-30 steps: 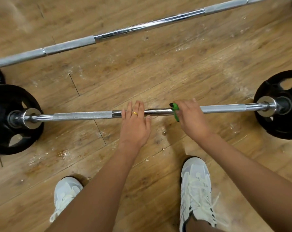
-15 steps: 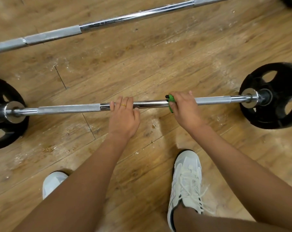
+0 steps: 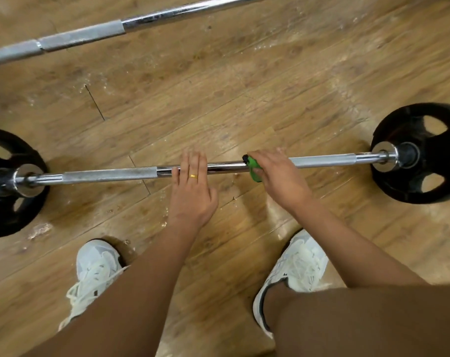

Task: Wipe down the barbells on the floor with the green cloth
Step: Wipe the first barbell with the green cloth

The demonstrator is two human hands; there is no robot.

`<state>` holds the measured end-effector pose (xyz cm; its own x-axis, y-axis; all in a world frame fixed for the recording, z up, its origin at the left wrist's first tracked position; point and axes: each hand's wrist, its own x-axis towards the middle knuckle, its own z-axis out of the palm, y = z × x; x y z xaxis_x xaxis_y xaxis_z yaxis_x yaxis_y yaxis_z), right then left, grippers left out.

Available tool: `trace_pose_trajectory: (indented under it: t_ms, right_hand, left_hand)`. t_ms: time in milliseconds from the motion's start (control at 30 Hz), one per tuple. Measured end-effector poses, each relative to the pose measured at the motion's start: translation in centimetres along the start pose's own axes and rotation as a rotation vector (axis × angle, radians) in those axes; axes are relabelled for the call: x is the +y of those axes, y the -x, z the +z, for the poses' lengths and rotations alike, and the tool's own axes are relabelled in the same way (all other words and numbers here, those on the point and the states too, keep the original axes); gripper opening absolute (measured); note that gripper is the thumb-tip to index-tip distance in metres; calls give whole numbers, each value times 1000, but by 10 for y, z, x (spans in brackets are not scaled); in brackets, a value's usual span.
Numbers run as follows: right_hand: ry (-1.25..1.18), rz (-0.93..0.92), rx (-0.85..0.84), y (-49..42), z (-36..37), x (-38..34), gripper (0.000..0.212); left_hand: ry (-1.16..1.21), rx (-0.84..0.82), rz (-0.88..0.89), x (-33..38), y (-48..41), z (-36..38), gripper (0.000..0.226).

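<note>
A chrome barbell [image 3: 110, 173] lies across the wooden floor, with a black plate at its left end [image 3: 10, 184] and another at its right end [image 3: 422, 153]. My left hand [image 3: 191, 186] rests flat on the bar's middle, fingers straight. Just to its right, my right hand [image 3: 278, 173] grips the green cloth [image 3: 254, 169] wrapped round the bar; only the cloth's left edge shows past my fingers. A second, bare barbell [image 3: 82, 36] lies farther off, slanting across the top left.
My two white trainers [image 3: 95, 269] [image 3: 296, 271] stand on the floor close behind the near bar. White dust and scuffs mark the wooden planks between the two bars.
The view has shifted a little. Both hands stay on the near bar about the same distance apart, the right one still on the cloth.
</note>
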<state>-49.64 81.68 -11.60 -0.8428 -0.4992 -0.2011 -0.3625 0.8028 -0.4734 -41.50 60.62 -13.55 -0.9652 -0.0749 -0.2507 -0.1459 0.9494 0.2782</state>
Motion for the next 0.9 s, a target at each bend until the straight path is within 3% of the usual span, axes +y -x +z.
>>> trace_pose_trajectory:
  t_ms: [133, 300, 500, 733, 900]
  right_hand:
    - [-15, 125, 42, 11, -5, 7, 34]
    - [-22, -31, -25, 26, 9, -13, 37]
    - [-27, 59, -33, 37, 2, 6, 40]
    - [51, -159, -201, 41, 1, -6, 47]
    - [33, -66, -268, 37, -17, 9, 31]
  left_hand:
    - [-10, -25, -10, 0, 18, 7, 77]
    - [-16, -19, -25, 3, 35, 14, 80]
    - [-11, -74, -26, 3, 50, 16, 76]
    - [25, -75, -26, 6, 65, 17, 70]
    - [21, -92, -68, 11, 72, 23, 71]
